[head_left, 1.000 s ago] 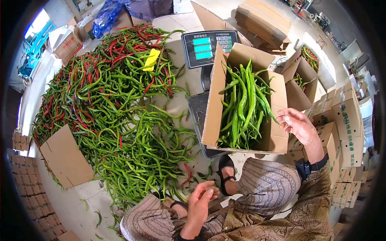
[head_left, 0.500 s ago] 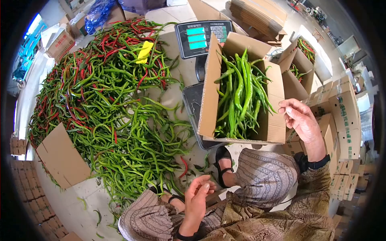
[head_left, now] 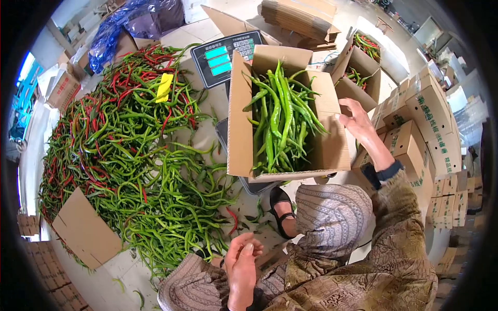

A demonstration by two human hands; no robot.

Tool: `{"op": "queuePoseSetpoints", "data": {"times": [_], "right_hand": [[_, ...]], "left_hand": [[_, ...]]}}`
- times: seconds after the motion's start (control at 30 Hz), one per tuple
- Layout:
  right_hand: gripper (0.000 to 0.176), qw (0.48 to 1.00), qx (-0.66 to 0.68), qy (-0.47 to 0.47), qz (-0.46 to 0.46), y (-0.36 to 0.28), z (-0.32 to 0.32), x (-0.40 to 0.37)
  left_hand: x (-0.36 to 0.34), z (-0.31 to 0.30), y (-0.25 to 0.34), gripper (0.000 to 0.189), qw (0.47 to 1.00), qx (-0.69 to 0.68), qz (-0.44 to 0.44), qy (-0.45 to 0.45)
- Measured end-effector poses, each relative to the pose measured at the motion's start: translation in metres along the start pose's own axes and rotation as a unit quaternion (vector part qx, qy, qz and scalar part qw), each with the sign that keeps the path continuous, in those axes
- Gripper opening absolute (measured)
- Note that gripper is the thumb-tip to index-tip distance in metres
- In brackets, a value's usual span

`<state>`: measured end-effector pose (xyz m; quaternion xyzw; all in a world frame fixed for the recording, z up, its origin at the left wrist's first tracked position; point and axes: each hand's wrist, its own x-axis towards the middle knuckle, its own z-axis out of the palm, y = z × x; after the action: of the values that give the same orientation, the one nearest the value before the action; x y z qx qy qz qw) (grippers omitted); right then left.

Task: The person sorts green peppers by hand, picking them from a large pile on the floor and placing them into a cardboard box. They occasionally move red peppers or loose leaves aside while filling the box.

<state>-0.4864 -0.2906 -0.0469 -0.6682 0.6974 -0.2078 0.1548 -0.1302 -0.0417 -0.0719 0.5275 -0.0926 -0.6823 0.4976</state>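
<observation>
An open cardboard box (head_left: 332, 135) filled with long green peppers (head_left: 282, 119) rests on the black platform of a scale (head_left: 251, 184). The scale's display (head_left: 218, 59) is lit. At the box's right flap is my right hand (head_left: 359, 126), its fingers bent and apart with nothing visible in them; whether the fingertips touch the flap is unclear. My left hand (head_left: 242, 267) hovers low over my lap, loosely curled and empty, its thumb close to the index finger. A large heap of green and red peppers (head_left: 140, 150) spreads across the floor on the left.
On the heap lies a yellow object (head_left: 164, 88), with a cardboard piece (head_left: 87, 228) at its lower edge. Flat cardboard (head_left: 301, 20) is stacked behind the scale. Boxes holding peppers (head_left: 358, 78) stand at the back right, near stacked closed cartons (head_left: 428, 106).
The view has shifted, so the box and scale appear farther left. My right hand has come closer to the box and sits higher along its right flap. My left hand stays low, loosely curled.
</observation>
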Motion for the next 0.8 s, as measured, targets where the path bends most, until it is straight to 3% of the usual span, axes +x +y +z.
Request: {"op": "queuePoseSetpoints", "data": {"times": [0.03, 0.1, 0.13, 0.2, 0.23, 0.27, 0.33, 0.4, 0.47, 0.53, 0.63, 0.67, 0.73, 0.77, 0.8], "right_hand": [[0.043, 1.000, 0.002, 0.002, 0.002, 0.005, 0.003, -0.002], [0.045, 0.945, 0.173, -0.020, 0.277, 0.012, 0.011, -0.012], [0.045, 0.944, 0.175, -0.021, 0.278, 0.019, 0.019, -0.021], [0.045, 0.845, 0.484, -0.150, 0.173, 0.026, 0.033, -0.037], [0.044, 0.845, 0.482, -0.118, 0.199, 0.030, 0.033, -0.037], [0.042, 0.831, 0.522, -0.103, 0.163, 0.044, 0.034, -0.030], [0.038, 0.786, 0.609, -0.067, 0.081, -0.002, 0.012, -0.039], [0.037, 0.849, 0.495, -0.069, 0.170, -0.005, 0.002, -0.019], [0.036, 0.922, 0.344, -0.107, 0.141, 0.069, 0.007, 0.015], [0.047, 0.936, 0.278, -0.081, 0.198, 0.086, 0.006, 0.019], [0.067, 0.951, 0.266, -0.062, 0.144, 0.069, -0.003, 0.006], [0.071, 0.946, 0.277, -0.082, 0.146, 0.054, -0.010, 0.002], [0.062, 0.972, 0.204, -0.028, 0.115, 0.052, -0.021, -0.003], [0.057, 0.972, 0.223, -0.051, 0.048, 0.074, -0.034, 0.001], [0.054, 0.983, 0.178, -0.043, 0.005, 0.033, -0.043, -0.011]], "left_hand": [[0.000, -0.001, -0.001, 0.031, 1.000, 0.003, 0.000, -0.001], [0.000, -0.003, -0.001, 0.029, 1.000, 0.008, 0.006, 0.004], [0.002, -0.003, -0.002, 0.029, 1.000, 0.010, 0.006, 0.006], [0.005, -0.003, -0.007, 0.029, 1.000, 0.010, -0.003, 0.009], [0.005, -0.001, -0.009, 0.029, 1.000, 0.010, -0.005, 0.017], [0.005, 0.002, -0.009, 0.029, 1.000, 0.013, -0.011, 0.005], [-0.005, 0.008, 0.000, 0.028, 0.999, 0.011, -0.025, -0.024], [-0.021, 0.006, 0.018, 0.028, 0.997, -0.025, -0.013, -0.076], [-0.045, -0.002, 0.048, 0.026, 0.992, -0.041, 0.043, -0.109], [-0.072, -0.016, 0.084, 0.027, 0.982, 0.078, 0.164, -0.056], [-0.094, -0.070, 0.117, 0.028, 0.950, 0.126, 0.277, 0.072], [-0.092, -0.088, 0.129, 0.031, 0.936, 0.147, 0.297, 0.119], [-0.088, -0.121, 0.146, 0.031, 0.929, 0.143, 0.268, 0.213], [-0.084, -0.141, 0.149, 0.031, 0.925, 0.141, 0.270, 0.225], [-0.078, -0.164, 0.147, 0.030, 0.926, 0.141, 0.246, 0.249]]}}
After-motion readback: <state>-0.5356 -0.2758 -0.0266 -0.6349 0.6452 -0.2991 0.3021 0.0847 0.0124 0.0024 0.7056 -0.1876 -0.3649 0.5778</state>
